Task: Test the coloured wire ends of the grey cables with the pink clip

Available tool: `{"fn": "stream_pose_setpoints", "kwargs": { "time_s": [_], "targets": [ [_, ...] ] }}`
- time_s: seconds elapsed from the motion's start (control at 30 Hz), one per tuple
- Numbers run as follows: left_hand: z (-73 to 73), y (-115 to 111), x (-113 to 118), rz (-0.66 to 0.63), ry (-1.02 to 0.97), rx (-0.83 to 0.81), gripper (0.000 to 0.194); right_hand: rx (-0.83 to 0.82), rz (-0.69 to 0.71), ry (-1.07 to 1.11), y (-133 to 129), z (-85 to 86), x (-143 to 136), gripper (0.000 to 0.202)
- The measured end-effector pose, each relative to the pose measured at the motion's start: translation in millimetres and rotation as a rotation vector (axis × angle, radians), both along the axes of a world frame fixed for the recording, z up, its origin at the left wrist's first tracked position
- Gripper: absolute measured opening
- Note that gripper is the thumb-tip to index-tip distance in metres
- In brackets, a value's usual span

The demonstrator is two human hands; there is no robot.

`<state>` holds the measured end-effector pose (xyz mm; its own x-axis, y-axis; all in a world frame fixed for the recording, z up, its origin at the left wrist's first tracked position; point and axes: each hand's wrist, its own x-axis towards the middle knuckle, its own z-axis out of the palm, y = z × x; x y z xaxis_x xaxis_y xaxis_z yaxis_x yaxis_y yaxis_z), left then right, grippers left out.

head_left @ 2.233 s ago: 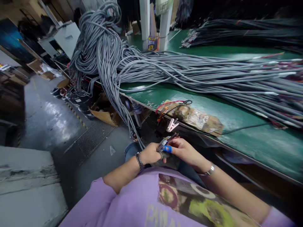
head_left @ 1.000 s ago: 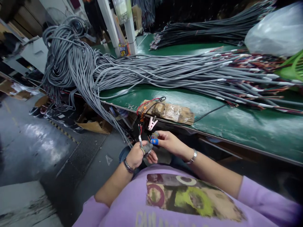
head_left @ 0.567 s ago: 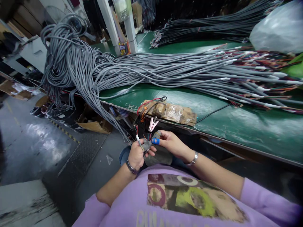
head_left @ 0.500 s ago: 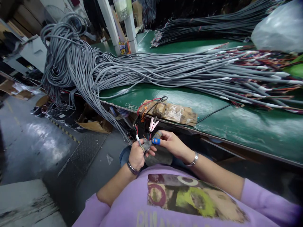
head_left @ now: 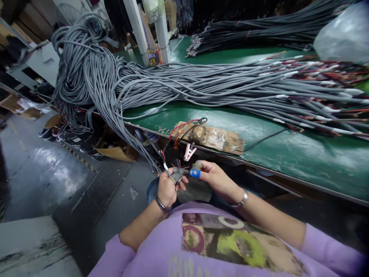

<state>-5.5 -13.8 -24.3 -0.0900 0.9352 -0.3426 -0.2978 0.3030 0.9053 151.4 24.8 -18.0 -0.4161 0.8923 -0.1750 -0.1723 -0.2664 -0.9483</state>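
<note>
Floor: On my far left, the shiny grey floor [head_left: 63,150] gives a wide open stretch beside the table.
Box: An open brown cardboard box [head_left: 119,153] sits low, under the table side.
Heap: The big heap of long grey round cables [head_left: 86,69] is piled at the left end, and some hang over the edge, down near my left hand.
Left hand: My left hand [head_left: 169,188] is closed on the grey cable end with a white band [head_left: 165,168]; coloured wires poke up from it. The cable end is in front of the table, out past its edge.
Thin wires: A small fan of thin coloured wires [head_left: 178,164] sticks up by my covered fingers.
Clip: The pale pink clip [head_left: 189,152] hangs at the front edge, just past my hands.
Gap: A narrow gap lies between my two hands.
Board: The flat brown board with shiny tape [head_left: 232,142] lies along the edge.
Right hand: My right hand [head_left: 217,177] has its blue-covered thumb near a grey-covered finger; I can't tell if it's pinching anything.
Table: The shiny green table [head_left: 302,154] shows a wide strip, right of the board.
</note>
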Motion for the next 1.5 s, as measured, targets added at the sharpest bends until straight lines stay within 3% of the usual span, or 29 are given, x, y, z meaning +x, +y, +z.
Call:
{"fn": "stream_pose_setpoints", "kwargs": {
  "time_s": [0.13,0.33,0.6,0.7,0.8,0.9,1.03,1.17,1.3,1.5],
  "targets": [
    [-0.9,-2.9,-2.0,-0.024,0.044,0.004,0.031,-0.079,0.011,0.033,2.2,-2.3,0.0,0.036],
    [2.2,-6.3,-1.1,-0.108,0.079,0.004,0.034,0.027,0.152,-0.012,1.6,6.2,-6.8,0.032],
    [3.2,-7.5,-6.2,-0.437,0.243,0.005,0.037,-0.055,0.063,-0.036,-5.9,-8.8,-15.6,0.036],
    [3.8,-6.9,-7.0,-0.483,0.266,-0.016,0.039,-0.039,-0.024,-0.129,-7.0,-14.5,-18.4,0.042],
    [3.5,-7.1,-8.4,-0.428,0.253,0.004,0.042,-0.071,-0.188,-0.191,-1.5,-15.2,-17.5,0.050],
    [0.9,-7.7,-11.3,-0.324,0.164,0.020,0.041,-0.157,-0.299,-0.109,4.4,-13.1,-11.6,0.052],
    [-1.8,-8.3,-14.3,-0.261,0.073,0.004,0.039,-0.228,-0.081,0.077,1.9,-12.5,-5.4,0.046],
    [-1.4,-8.3,-14.4,-0.304,0.083,-0.002,0.041,-0.115,0.142,0.075,-2.9,-11.5,-7.7,0.037],
    [-1.4,-7.3,-13.8,-0.349,0.132,-0.003,0.040,-0.025,0.098,-0.009,-1.6,-6.8,-10.5,0.028],
    [-3.4,-4.6,-10.5,-0.150,0.188,0.080,0.038,0.006,-0.003,-0.089,-1.7,-7.9,-10.2,0.022]
  ]
}}
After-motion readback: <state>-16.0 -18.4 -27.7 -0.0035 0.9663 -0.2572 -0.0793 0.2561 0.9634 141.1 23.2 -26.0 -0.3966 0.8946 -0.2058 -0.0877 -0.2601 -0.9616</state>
